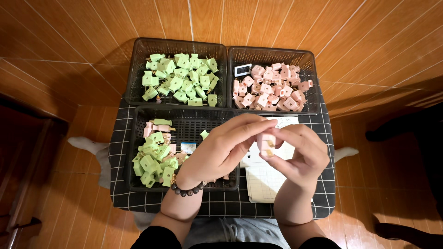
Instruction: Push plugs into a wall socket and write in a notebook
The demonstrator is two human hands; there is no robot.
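Between both hands' fingers (pixel 258 130): small pink plug (pixel 266 142).

Both forearms raised side by side, left hand (pixel 221 150) and right hand (pixel 297 154) meeting fingertip to fingertip, fingers curled in pinch.

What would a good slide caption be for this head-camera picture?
Both hands, left hand and right hand, pinch a pink plug above three dark baskets of green and pink plugs.
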